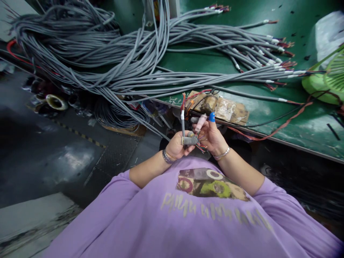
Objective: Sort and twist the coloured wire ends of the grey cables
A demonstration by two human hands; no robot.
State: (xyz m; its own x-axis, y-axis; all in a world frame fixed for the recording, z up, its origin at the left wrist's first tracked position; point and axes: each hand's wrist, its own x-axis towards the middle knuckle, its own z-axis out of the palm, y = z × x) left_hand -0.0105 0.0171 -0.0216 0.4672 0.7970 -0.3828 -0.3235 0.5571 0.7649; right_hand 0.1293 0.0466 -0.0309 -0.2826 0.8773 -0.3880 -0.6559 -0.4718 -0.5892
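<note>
My left hand (178, 145) is closed around a grey cable (183, 126) that stands up from the fist, with a white sleeve and red wire ends at its top. Its thumb wears a grey finger cot. My right hand (211, 134) sits right beside it, fingers pinched on thin coloured wires (201, 146) that fan out from the cable end. A blue cot covers one right fingertip (212, 116), a pink one another. Both hands are held close to my chest, just below the green table's front edge (268, 134).
A big tangled bundle of grey cables (113, 61) covers the left of the green table, stripped ends pointing right. A taped brown cardboard piece (225, 109) lies at the table edge. A green fan (329, 77) stands far right. Dark floor lies to the left.
</note>
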